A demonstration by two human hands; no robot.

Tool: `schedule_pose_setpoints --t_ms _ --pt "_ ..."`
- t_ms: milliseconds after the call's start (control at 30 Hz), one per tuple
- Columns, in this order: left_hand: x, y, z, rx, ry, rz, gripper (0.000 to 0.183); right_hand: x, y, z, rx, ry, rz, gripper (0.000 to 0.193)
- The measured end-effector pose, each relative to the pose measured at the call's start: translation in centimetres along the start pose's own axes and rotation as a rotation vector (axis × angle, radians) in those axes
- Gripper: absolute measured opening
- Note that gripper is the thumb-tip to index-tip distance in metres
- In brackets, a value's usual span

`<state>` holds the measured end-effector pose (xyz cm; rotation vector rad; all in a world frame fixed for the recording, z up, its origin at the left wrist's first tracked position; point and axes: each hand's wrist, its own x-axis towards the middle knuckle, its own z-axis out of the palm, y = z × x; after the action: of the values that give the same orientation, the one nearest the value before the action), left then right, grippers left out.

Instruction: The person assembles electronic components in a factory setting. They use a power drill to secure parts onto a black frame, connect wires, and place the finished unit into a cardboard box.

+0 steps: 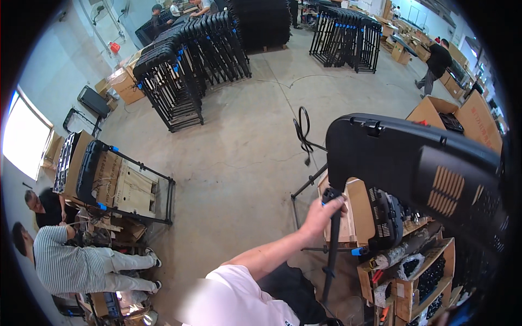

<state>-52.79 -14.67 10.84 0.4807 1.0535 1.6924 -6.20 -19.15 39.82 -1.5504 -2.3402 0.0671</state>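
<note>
Your left hand is wrapped around the top of a black pole, just under the left end of a large black panel; your right hand is out of sight, so I cannot tell its state. To the pole's right, an open box holds small black parts. Farther off, a person in a striped shirt stands at left, and black frames crowd the floor beyond.
</note>
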Motion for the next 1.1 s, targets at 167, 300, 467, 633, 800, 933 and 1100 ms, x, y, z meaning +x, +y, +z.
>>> schedule_pose_setpoints --t_ms 167,300,467,633,800,933,1100 --pt "7.0 1.4 -6.7 0.146 0.061 0.013 0.023 -4.2 -2.6 12.6 -0.718 -0.537 0.093 0.070" --pt "11.4 1.1 -11.1 0.257 0.069 -0.001 0.018 -7.7 -0.4 24.9 0.305 -0.458 0.311 0.036" --pt "16.7 0.4 -15.4 0.481 0.036 -0.109 0.024 -7.5 -4.1 37.0 0.760 -0.318 0.250 0.036" --pt "23.5 -2.0 -17.1 0.611 -0.001 -0.157 0.025 -7.9 -6.0 46.5 0.769 -0.206 0.320 0.031" --pt "27.6 -4.0 -19.2 0.652 -0.011 -0.203 0.032 -7.3 -7.2 52.0 0.826 -0.146 0.330 0.033" --pt "29.5 -5.0 -18.8 0.675 0.001 -0.216 0.036 -7.3 -7.2 54.2 0.805 -0.116 0.272 0.037" --pt "30.9 -5.1 -17.1 0.735 -0.016 -0.219 0.038 -6.5 -6.6 55.5 0.614 -0.159 0.321 0.035"
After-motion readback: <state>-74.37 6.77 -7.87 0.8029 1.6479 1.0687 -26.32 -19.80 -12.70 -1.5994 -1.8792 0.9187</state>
